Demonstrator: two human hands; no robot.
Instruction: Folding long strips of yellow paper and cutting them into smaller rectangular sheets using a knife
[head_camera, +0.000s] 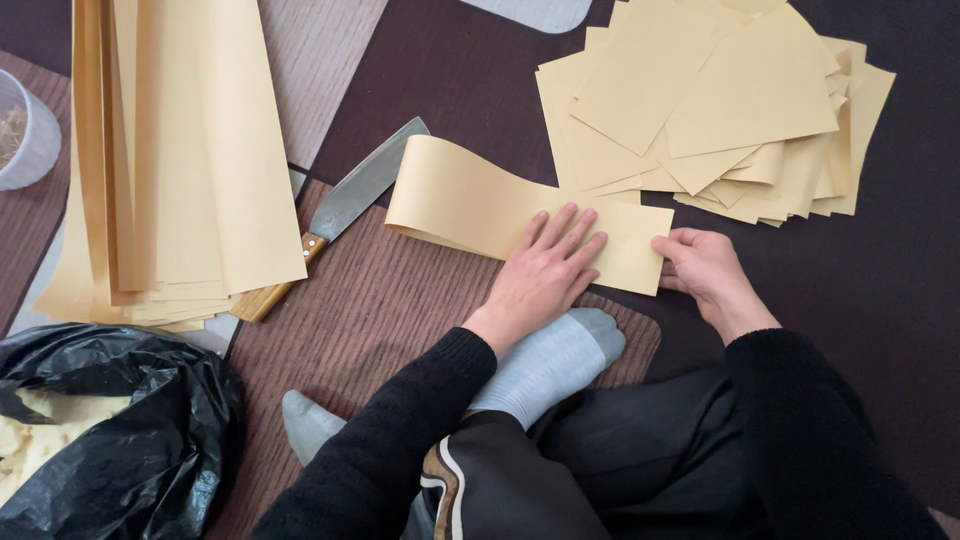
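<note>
Tan paper strip (470, 205) lies on the mat (370, 300), mid-scene. Left hand (545, 270) presses flat on it, fingers spread. Right hand (705, 270) pinches its right edge. Knife (345, 205) lies left; cut squares (720, 110) pile far right; long sheets (170, 160) stack far left.
</note>
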